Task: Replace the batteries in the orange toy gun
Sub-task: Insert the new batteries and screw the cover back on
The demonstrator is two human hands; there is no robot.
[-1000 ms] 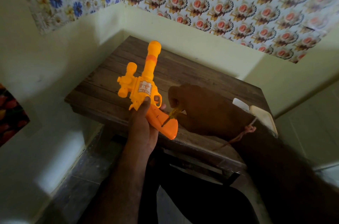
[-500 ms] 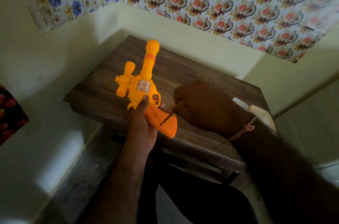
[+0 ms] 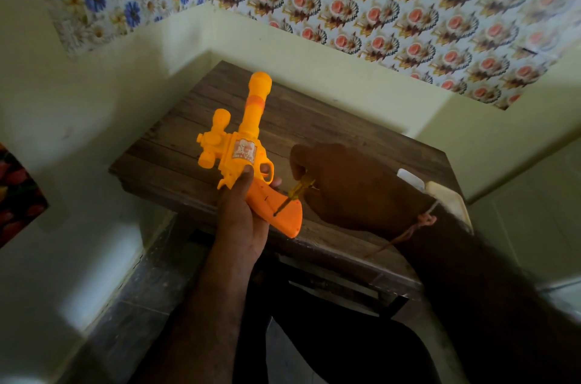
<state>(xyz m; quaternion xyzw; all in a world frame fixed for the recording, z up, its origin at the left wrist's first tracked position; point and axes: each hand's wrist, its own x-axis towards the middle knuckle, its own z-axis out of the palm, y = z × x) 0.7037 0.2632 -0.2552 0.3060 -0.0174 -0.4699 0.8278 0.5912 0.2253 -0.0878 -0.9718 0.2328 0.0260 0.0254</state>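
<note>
The wooden surface fills the corner under the flowered wallpaper, with a pale flat object at its right edge. Above its front edge the orange toy gun is held in the air, barrel pointing away. The left hand wraps round the grip from below, thumb lying up the side. The right hand is curled round a small yellow-handled screwdriver, whose tip meets the darker orange grip at what looks like a screw. This seems to be the unscrewing of the battery cover. It goes best with the tip seated squarely, the shaft kept in line with the screw, firm pressure inward, and the gun held steady so the tiny screw is not stripped or dropped.
</note>
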